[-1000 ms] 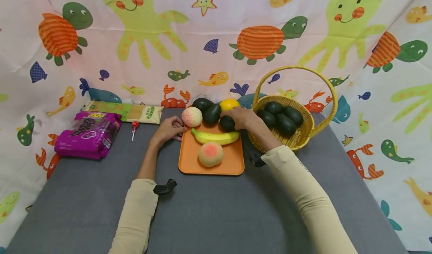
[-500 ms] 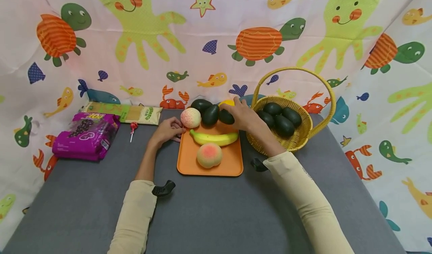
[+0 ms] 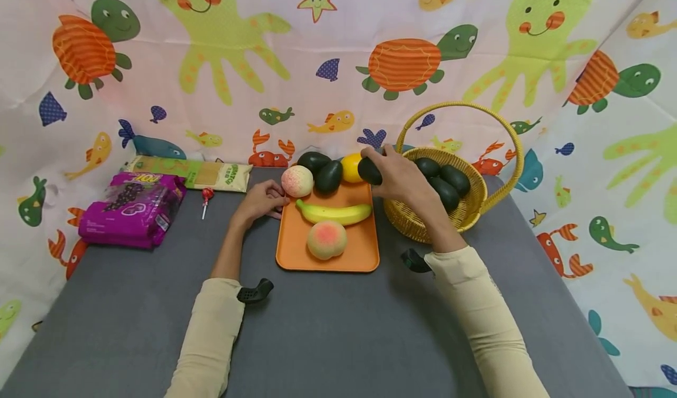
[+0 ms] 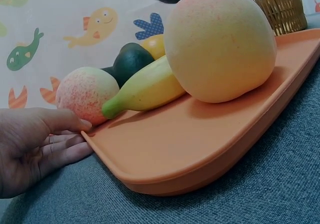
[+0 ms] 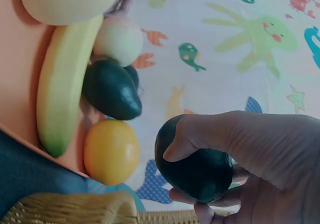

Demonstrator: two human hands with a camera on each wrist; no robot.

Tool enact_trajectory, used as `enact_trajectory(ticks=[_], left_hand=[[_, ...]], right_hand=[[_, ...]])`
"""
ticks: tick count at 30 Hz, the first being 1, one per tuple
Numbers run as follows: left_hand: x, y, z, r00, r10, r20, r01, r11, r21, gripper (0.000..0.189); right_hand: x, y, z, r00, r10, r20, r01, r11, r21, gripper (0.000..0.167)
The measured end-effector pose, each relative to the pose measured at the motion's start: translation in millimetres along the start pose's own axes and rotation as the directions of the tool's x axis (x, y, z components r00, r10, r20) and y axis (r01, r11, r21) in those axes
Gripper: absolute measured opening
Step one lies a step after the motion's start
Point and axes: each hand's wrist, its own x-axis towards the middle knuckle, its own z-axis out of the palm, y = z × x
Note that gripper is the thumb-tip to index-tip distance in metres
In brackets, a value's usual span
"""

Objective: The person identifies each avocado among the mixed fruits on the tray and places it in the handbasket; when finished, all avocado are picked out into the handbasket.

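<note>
In the head view, my right hand (image 3: 399, 177) grips a dark green avocado (image 3: 369, 171) between the tray and the basket. The right wrist view shows the thumb over this avocado (image 5: 195, 171), with fingers on its far side. My left hand (image 3: 259, 201) holds the left edge of the orange tray (image 3: 293, 257), thumb on the rim (image 4: 86, 131). On the tray lie a banana (image 3: 335, 214) and a large peach (image 3: 327, 240). At its back are a speckled pinkish peach (image 3: 297, 181), two dark avocados (image 3: 328, 177) and a rounded yellow fruit (image 3: 351, 167).
A yellow wicker basket (image 3: 404, 224) with a tall handle stands right of the tray, several avocados (image 3: 444, 193) inside. At the left lie a purple package (image 3: 127, 213), a flat pack of noodles (image 3: 211, 174) and a red lollipop (image 3: 207, 194). A printed cloth hangs behind.
My right hand has lifted the avocado off the tray's back right corner and moved it right toward the basket, uncovering the yellow fruit. The left hand stays at the tray edge.
</note>
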Motion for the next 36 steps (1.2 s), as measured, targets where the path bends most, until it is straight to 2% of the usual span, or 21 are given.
enact_trajectory(ticks=[4, 7, 12, 17, 20, 23, 24, 30, 33, 36], left_hand=[[11.6, -17.6, -0.2, 1.0, 0.018, -0.014, -0.018, 1.0, 0.011, 0.042], [14.1, -22.9, -0.2, 1.0, 0.019, -0.015, -0.019, 1.0, 0.008, 0.042], [2.1, -8.1, -0.1, 1.0, -0.013, 0.009, 0.013, 1.0, 0.005, 0.037], [9.7, -18.1, 0.7, 1.0, 0.013, -0.003, -0.013, 1.0, -0.001, 0.04], [18.9, -28.7, 0.7, 0.999, 0.029, -0.025, -0.029, 0.999, 0.015, 0.042], [21.7, -33.1, 0.5, 0.999, 0.037, -0.038, -0.035, 0.999, 0.029, 0.043], [22.0, -33.9, 0.3, 0.998, 0.039, -0.04, -0.038, 0.999, 0.032, 0.042], [21.4, -34.1, 1.0, 0.998, 0.048, -0.043, -0.047, 0.999, 0.02, 0.039], [20.9, -33.3, 1.4, 0.998, 0.042, -0.039, -0.042, 0.999, 0.02, 0.04], [20.5, -32.1, 0.6, 0.998, 0.043, -0.043, -0.042, 0.999, 0.022, 0.04]], right_hand=[[-5.5, 4.9, -5.8, 0.998, 0.058, -0.022, -0.057, 0.998, 0.032, 0.078], [-11.2, 8.9, -9.1, 0.994, 0.098, -0.043, -0.095, 0.994, 0.058, 0.075], [-20.2, 19.2, -13.5, 0.987, 0.151, -0.052, -0.146, 0.985, 0.091, 0.074], [-24.9, 31.9, -18.5, 0.975, 0.218, 0.041, -0.222, 0.965, 0.138, 0.075], [-25.5, 38.9, -18.9, 0.956, 0.26, 0.136, -0.279, 0.949, 0.148, 0.084], [-23.6, 44.9, -13.0, 0.934, 0.286, 0.212, -0.32, 0.937, 0.144, 0.087], [-22.7, 47.0, -9.7, 0.929, 0.288, 0.234, -0.325, 0.935, 0.141, 0.085], [-17.8, 58.7, 11.7, 0.915, 0.259, 0.31, -0.296, 0.952, 0.076, 0.049], [-17.8, 61.5, 15.2, 0.905, 0.273, 0.326, -0.309, 0.949, 0.063, 0.043], [-16.1, 62.2, 15.3, 0.909, 0.275, 0.313, -0.312, 0.948, 0.071, 0.04]])
